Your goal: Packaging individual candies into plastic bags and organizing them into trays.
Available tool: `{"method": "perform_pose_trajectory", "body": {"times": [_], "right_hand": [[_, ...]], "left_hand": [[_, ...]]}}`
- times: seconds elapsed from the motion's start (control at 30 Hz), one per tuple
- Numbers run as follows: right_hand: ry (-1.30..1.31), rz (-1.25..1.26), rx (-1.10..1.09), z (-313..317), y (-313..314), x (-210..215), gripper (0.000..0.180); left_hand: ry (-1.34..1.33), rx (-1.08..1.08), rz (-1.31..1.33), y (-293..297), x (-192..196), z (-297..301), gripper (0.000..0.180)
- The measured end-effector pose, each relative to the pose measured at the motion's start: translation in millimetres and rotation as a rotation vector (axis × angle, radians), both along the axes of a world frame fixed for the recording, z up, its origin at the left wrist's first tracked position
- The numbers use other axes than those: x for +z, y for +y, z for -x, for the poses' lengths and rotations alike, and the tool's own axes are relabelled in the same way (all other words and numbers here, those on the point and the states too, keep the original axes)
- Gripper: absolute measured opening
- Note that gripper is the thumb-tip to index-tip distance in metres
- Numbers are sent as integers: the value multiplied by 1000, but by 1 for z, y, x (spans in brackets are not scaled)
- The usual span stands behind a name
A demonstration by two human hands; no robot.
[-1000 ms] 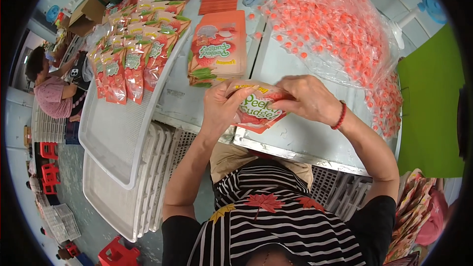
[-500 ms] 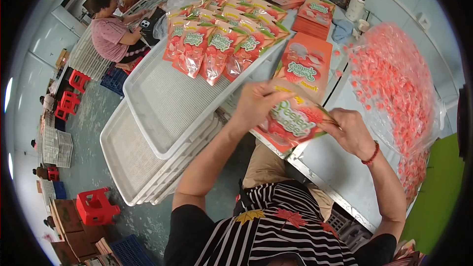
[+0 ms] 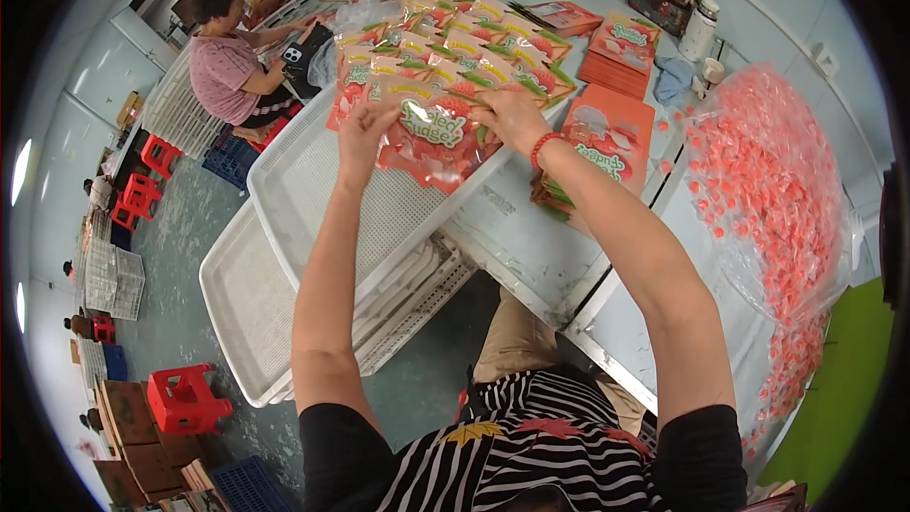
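Observation:
Between my two hands is a red and cream candy pouch, held by its sides above the white perforated tray. My left hand pinches its left edge, and my right hand grips its right edge. Behind it, overlapping rows of similar filled pouches lie on the far part of the tray. To the right of the tray, a stack of flat red pouches rests on the table, partly covered by my right forearm.
More stacked white trays stand below. At right, a clear bag of small red wrapped candies spills over the table. Another flat pouch stack, a blue cloth and a white bottle sit farther back. A co-worker sits at far left.
Both hands have moved left and away from me, carrying the pouch from above the flat stack to above the tray, beside the filled pouches.

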State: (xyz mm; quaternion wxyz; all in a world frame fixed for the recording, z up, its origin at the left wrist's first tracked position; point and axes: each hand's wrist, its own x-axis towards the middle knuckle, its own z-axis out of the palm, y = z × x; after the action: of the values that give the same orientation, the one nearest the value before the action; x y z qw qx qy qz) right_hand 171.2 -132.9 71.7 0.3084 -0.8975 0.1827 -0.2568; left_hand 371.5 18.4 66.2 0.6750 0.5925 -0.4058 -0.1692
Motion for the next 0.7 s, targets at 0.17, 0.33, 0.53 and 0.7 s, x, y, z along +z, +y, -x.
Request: {"method": "perform_pose_trajectory", "body": {"times": [0.17,0.33,0.53,0.7], "right_hand": [[87,-196,21,9,-4,9,21],[151,-37,-22,17,-20,-10,22],[-164,81,-245,47,-4,-17,21],[-97,42,-171,141,45,-18,18]], "left_hand": [[-862,444,-63,-6,-85,8,83],[-833,298,-338,-18,-99,32,130],[-827,396,-430,-24,-101,40,132],[-790,386,-469,-8,-107,40,133]]}}
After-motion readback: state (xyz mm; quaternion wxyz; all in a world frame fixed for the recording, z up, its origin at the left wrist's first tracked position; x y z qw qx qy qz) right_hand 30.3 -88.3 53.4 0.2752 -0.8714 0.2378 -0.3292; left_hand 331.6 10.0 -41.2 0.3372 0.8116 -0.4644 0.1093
